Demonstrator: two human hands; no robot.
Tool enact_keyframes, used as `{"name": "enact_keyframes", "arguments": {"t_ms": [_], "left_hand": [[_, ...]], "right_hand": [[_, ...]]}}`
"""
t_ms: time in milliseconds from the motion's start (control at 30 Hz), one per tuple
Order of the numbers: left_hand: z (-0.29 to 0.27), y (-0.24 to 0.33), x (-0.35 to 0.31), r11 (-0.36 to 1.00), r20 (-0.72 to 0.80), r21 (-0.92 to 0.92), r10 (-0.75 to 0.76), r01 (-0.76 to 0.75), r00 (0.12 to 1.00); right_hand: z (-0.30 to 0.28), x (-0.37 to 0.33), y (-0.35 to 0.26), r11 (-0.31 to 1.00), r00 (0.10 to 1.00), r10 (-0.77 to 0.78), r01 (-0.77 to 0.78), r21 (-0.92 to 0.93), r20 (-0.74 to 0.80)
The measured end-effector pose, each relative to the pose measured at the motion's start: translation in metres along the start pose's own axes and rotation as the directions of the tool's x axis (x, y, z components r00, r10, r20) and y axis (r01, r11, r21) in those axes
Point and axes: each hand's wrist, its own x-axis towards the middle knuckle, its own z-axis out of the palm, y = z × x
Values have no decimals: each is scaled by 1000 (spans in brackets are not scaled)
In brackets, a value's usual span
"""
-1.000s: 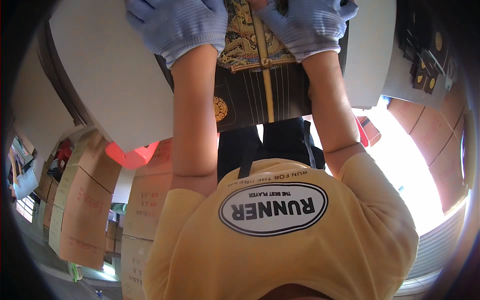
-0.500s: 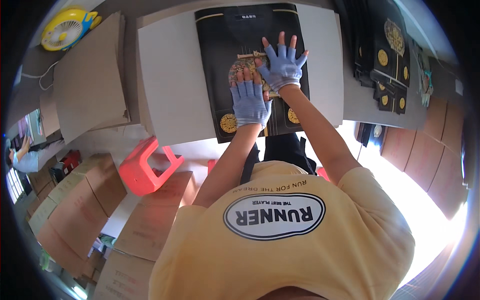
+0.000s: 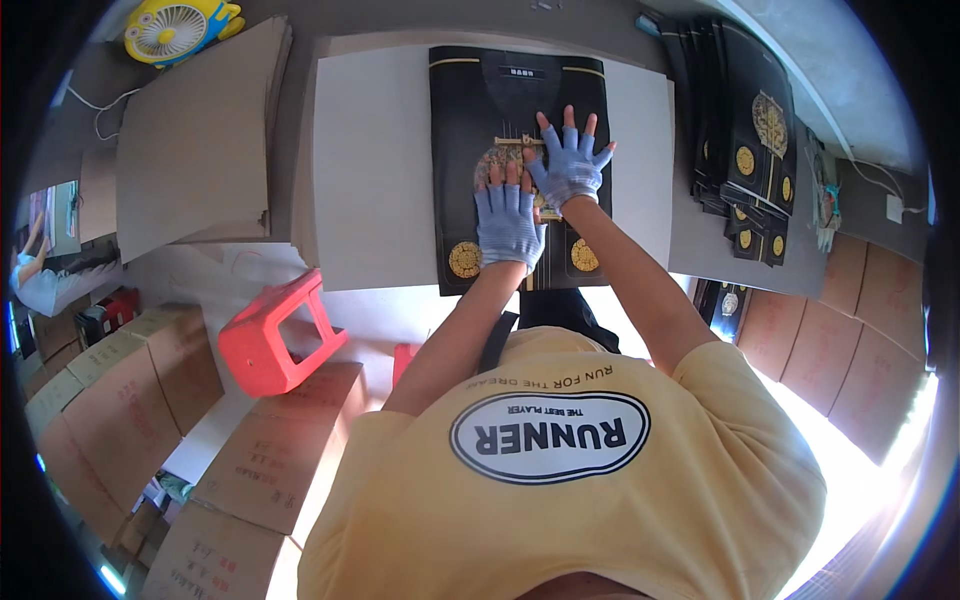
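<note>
A flat black piece with gold print point(image 3: 460, 120) lies on a pale board point(image 3: 375, 170); whether it is a sheet or a folded bag I cannot tell. Both my hands wear blue fingerless gloves. My left hand point(image 3: 509, 222) rests palm down on its lower middle, fingers stretched forward, covering part of the round coloured picture. Higher up and to the right, my right hand point(image 3: 572, 168) presses flat with its fingers spread, near the piece's right edge. Neither hand grips anything. Gold medallions show at the lower corners.
Similar black pieces point(image 3: 765, 110) are stacked at the right. Brown boards point(image 3: 195, 150) and a yellow-blue fan point(image 3: 175, 35) are at the left. A red stool point(image 3: 270, 345) and cartons point(image 3: 270, 460) stand below; another person's arm point(image 3: 38, 260) shows far left.
The whole view has shifted, so the table sits lower in the picture. Both hands stay flat on about the same spots of the black piece.
</note>
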Motion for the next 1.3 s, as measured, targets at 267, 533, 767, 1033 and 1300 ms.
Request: {"name": "enact_keyframes", "arguments": {"t_ms": [267, 533, 767, 1033, 1300], "left_hand": [[8, 14, -1, 988, -19, -104, -120, 117, 993], [-7, 15, -5, 990, 61, -92, -104, 110, 993], [-6, 14, -3, 995, 30, 32, -94, 93, 995], [19, 18, -12, 977, -174, -199, -112, 76, 978], [-2, 15, -10, 991, -19, -112, -69, 67, 997]], "right_hand": [[-42, 52, -28, 942, 942, -317, 326, -79, 113], [-8, 214, -183, 832, 802, -506, 551, 66, -316], [31, -74, -194, 290, 410, -909, 753, 591, -76], [-59, -93, -131, -18, 65, -997, 295, 955, -39], [-5, 22, 83, 894, 895, -443, 436, -99, -55]]}}
